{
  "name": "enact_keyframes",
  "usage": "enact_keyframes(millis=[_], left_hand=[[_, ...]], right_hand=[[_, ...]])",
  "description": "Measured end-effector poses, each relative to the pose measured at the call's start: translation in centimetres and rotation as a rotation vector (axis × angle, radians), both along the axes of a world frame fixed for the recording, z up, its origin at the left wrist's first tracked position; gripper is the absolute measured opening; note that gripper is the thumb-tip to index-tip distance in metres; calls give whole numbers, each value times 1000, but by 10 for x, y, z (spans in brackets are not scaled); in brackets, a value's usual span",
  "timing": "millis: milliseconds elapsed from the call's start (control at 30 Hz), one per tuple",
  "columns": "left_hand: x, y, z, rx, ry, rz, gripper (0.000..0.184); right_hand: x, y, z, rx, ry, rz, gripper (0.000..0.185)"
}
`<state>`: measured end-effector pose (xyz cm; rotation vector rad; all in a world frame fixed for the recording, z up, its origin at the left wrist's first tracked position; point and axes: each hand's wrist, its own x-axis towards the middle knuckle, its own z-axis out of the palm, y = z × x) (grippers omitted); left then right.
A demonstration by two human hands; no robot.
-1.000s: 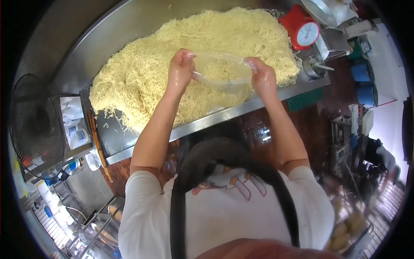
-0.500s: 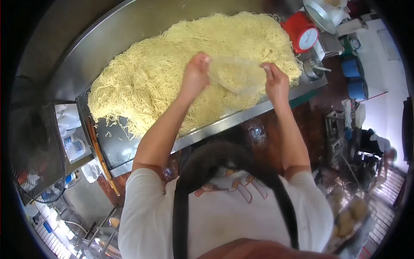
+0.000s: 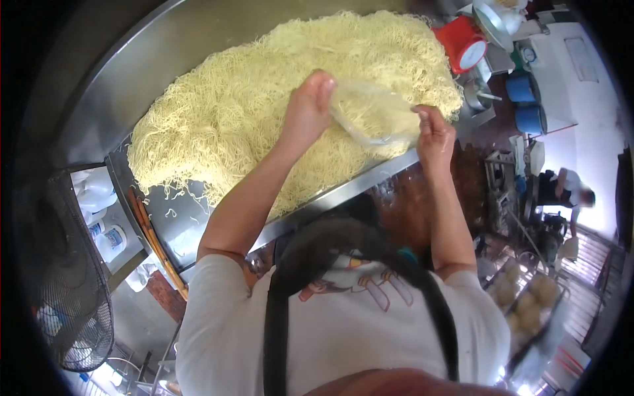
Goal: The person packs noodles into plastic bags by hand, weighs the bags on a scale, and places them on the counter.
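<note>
A clear plastic bag (image 3: 370, 135) is stretched between my two hands, its mouth spread apart. My left hand (image 3: 310, 109) is closed on the bag's left edge, thumb on top. On the other side my right hand (image 3: 434, 135) pinches the right edge between thumb and fingers. Through the thin film I see noodles behind it; whether any lie inside the bag I cannot tell. Beneath both hands, a great heap of yellow noodles (image 3: 231, 112) covers most of the metal table (image 3: 281, 228).
A red dial scale (image 3: 462, 45) and a metal pot (image 3: 477, 96) stand at the table's right end. Long wooden sticks (image 3: 155, 241) lie along its left edge. A fan (image 3: 69, 290) is at lower left, blue buckets (image 3: 528, 119) at right. Another person (image 3: 573, 188) works far right.
My right hand has shifted slightly right and down, my left slightly right and up. The bag between them is spread wider. The whole view has tilted a little.
</note>
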<state>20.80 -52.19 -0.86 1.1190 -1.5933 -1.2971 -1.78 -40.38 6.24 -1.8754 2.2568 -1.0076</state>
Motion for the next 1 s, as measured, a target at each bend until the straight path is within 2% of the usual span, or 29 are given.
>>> enact_keyframes(millis=[67,167,267,300,333,367,467,533,600,700,800,867,900,1000], left_hand=[[8,-10,-2,-9,11,50,18],[16,-9,-7,-253,-96,8,19],[24,-18,-21,-29,42,50,19],[30,-18,-16,21,-43,23,20],[30,-16,-11,-13,-24,-3,21],[31,-11,4,-39,-7,-20,21],[38,-5,-5,29,-57,-11,22],[33,-27,-6,-27,-16,7,22],[38,-1,4,-73,74,-19,23],[42,-7,-11,-15,-1,27,23],[47,9,-2,-134,-15,-63,22],[48,10,-7,16,6,-35,22],[47,3,-6,81,21,-22,21],[49,23,16,-37,100,-224,21]], right_hand=[[6,-1,-3,30,-14,-50,10],[21,-6,1,71,-77,-58,12],[27,-5,-14,111,-87,-72,13],[24,-6,-20,129,-65,-74,13],[22,-9,-24,151,-42,-75,13],[32,-8,-10,55,-71,-37,11],[28,-14,-12,219,-5,-65,11],[25,-26,-11,39,10,0,11],[37,-8,-1,-17,-3,7,11],[35,1,-6,119,47,-28,10],[27,4,-21,242,54,-18,9],[23,-1,-23,290,55,-5,8],[26,-1,-22,143,28,25,10],[40,9,-2,37,-37,-4,10]])
